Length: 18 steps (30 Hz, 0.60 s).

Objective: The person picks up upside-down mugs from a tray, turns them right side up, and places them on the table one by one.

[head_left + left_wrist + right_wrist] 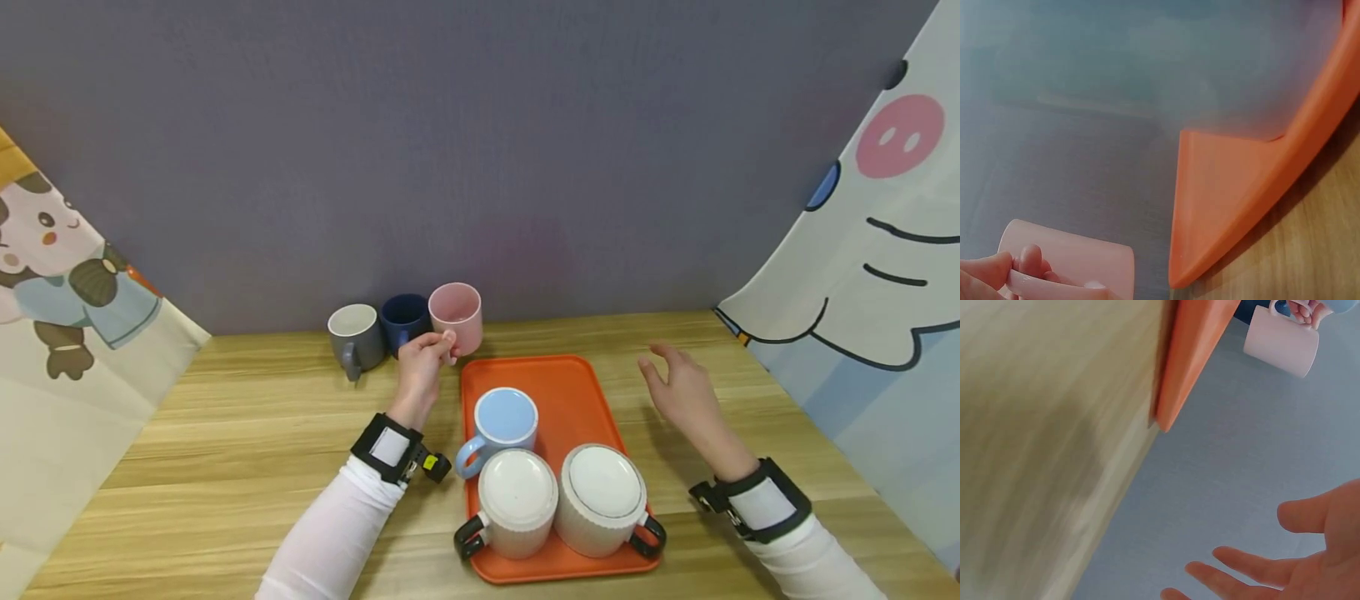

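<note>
A pink mug (457, 315) (1079, 265) (1282, 345) stands at the back of the wooden table, just beyond the orange tray (558, 379). My left hand (423, 358) (1004, 275) pinches its handle, fingers curled round it. Beside it stand a dark blue mug (403, 320) and a grey mug (356, 335). On the tray sit a light blue mug (505, 421) and two white ribbed mugs turned upside down (517, 502) (602, 498). My right hand (678, 387) (1285, 565) hovers open to the right of the tray, fingers spread, holding nothing.
A grey wall rises right behind the mugs. Cartoon-printed cloths hang at the left (67, 333) and right (862, 275) sides. Bare wooden tabletop (247, 433) stretches left of the tray, with a narrower strip to its right.
</note>
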Each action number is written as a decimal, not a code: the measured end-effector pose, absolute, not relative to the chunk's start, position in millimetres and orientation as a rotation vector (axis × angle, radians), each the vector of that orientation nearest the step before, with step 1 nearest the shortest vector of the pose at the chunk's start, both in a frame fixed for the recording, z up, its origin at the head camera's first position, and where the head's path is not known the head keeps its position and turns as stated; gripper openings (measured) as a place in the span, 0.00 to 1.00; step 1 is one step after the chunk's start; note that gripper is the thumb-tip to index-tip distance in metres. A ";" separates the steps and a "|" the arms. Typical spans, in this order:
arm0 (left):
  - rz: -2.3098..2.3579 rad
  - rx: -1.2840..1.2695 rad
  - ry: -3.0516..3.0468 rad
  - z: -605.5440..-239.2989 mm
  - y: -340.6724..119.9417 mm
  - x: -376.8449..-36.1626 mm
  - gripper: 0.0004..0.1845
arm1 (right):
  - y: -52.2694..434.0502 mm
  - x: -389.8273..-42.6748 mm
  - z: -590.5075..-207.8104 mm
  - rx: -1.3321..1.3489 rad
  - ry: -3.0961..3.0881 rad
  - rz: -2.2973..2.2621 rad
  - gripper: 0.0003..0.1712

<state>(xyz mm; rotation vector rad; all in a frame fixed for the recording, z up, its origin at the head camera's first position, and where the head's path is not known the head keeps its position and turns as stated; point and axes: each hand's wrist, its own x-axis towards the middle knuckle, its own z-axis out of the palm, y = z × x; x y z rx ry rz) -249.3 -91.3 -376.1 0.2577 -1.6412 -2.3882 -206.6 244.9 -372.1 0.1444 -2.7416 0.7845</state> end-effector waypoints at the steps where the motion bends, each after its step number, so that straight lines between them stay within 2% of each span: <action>1: -2.388 0.263 -1.642 -377.4 -91.2 -250.7 0.11 | 245.6 -207.0 -373.1 0.140 -2.749 0.780 0.27; 18: -2.375 0.332 -1.649 -387.3 -89.5 -259.8 0.09 | 262.8 -204.4 -389.5 0.064 -2.811 0.668 0.30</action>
